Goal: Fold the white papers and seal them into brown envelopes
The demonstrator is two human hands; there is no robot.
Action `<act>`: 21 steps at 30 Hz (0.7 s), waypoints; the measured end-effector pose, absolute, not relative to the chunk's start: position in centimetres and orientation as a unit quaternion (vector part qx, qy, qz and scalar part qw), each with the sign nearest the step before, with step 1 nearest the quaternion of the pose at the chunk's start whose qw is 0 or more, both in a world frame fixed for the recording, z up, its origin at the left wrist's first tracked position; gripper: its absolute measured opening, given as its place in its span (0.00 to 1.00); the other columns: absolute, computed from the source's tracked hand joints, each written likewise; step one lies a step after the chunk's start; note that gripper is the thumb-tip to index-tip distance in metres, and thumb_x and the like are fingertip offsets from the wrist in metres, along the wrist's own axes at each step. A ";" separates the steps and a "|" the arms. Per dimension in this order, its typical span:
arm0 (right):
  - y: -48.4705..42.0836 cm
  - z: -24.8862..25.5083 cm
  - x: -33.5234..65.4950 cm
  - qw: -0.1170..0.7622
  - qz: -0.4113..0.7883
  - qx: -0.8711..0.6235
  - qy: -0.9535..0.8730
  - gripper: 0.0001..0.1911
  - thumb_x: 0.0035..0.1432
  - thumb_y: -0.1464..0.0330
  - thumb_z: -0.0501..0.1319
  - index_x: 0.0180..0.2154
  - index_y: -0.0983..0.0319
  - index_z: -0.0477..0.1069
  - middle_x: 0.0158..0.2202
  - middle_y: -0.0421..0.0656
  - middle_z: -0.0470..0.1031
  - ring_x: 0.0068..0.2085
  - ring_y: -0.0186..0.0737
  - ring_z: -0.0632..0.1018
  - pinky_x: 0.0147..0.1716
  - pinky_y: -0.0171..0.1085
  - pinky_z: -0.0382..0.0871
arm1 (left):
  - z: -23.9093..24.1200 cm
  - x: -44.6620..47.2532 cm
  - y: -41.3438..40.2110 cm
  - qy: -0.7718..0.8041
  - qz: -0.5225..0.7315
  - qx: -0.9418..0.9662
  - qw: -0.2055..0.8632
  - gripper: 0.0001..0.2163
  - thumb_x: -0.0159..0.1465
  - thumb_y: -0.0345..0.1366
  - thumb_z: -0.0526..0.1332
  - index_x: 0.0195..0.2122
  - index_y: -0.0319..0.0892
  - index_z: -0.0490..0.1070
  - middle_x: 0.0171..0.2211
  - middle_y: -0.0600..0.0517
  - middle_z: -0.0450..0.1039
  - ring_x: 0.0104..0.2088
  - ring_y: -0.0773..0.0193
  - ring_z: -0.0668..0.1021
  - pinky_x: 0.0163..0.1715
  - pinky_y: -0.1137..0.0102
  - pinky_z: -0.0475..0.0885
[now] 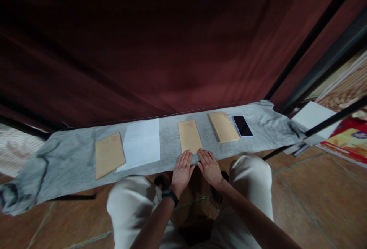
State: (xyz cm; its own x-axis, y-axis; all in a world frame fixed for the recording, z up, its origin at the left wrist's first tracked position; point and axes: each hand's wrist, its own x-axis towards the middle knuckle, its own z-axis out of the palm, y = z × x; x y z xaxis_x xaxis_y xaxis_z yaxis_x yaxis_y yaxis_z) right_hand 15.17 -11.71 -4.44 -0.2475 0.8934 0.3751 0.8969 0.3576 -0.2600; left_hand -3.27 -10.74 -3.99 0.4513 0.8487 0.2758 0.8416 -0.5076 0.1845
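My left hand (182, 170) and my right hand (209, 165) lie flat side by side, fingers stretched out, on the near edge of a grey cloth (169, 142). Their fingertips touch the near end of a brown envelope (189, 136) in the middle of the cloth. Neither hand holds anything. A black watch sits on my left wrist. To the left lie a white sheet of paper (142, 144) and another brown envelope (109, 154). To the right lie a stack of brown envelopes (223, 126) and a dark phone (242, 126).
A dark red curtain (160, 42) hangs right behind the cloth. Black metal bars (315, 31) slant at the right, with white paper (311, 114) and a colourful printed sheet (348, 140) beyond. My knees in light trousers are over the brown tiled floor (315, 199).
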 end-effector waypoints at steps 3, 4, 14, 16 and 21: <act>-11.8 -4.3 15.3 0.229 0.000 -0.571 -0.789 0.25 0.71 0.67 0.52 0.66 0.67 0.61 0.66 0.53 0.66 0.66 0.49 0.67 0.68 0.51 0.56 | -4.0 -3.5 -10.9 0.503 0.172 0.847 0.009 0.25 0.72 0.37 0.51 0.69 0.37 0.56 0.69 0.41 0.59 0.70 0.56 0.60 0.69 0.55 0.58; -11.7 -4.1 15.2 0.229 0.002 -0.573 -0.787 0.25 0.71 0.67 0.52 0.66 0.68 0.62 0.66 0.53 0.66 0.66 0.49 0.67 0.68 0.52 0.55 | -4.0 -3.4 -11.0 0.506 0.173 0.845 0.009 0.25 0.72 0.37 0.51 0.69 0.37 0.56 0.69 0.41 0.59 0.70 0.56 0.60 0.69 0.55 0.58; -10.7 -3.4 11.9 0.239 0.038 -0.548 -0.800 0.25 0.72 0.64 0.50 0.65 0.66 0.64 0.65 0.52 0.69 0.67 0.45 0.66 0.68 0.49 0.56 | -4.4 -2.6 -10.8 0.529 0.167 0.832 0.008 0.27 0.68 0.27 0.48 0.69 0.34 0.56 0.69 0.40 0.60 0.70 0.55 0.60 0.69 0.54 0.58; -10.7 -3.6 12.0 0.236 0.031 -0.552 -0.799 0.24 0.72 0.64 0.50 0.65 0.66 0.64 0.65 0.51 0.68 0.67 0.45 0.66 0.68 0.49 0.56 | -4.5 -3.0 -10.8 0.525 0.167 0.834 0.006 0.26 0.69 0.30 0.50 0.69 0.34 0.57 0.69 0.40 0.60 0.70 0.54 0.60 0.68 0.55 0.59; -11.1 -4.1 13.5 0.229 0.002 -0.563 -0.794 0.24 0.71 0.66 0.52 0.66 0.65 0.63 0.65 0.50 0.67 0.66 0.46 0.67 0.67 0.50 0.56 | -4.3 -4.0 -11.0 0.518 0.163 0.840 -0.002 0.25 0.70 0.37 0.53 0.67 0.34 0.59 0.68 0.39 0.60 0.70 0.53 0.62 0.67 0.56 0.60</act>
State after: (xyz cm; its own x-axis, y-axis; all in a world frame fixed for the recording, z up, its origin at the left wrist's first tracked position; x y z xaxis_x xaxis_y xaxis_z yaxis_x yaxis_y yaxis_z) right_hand 13.51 -11.10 -4.09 -0.2614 0.8951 0.3612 0.8934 0.3660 -0.2604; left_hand -4.04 -11.04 -4.33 0.4100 0.8696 0.2751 0.8707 -0.4630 0.1659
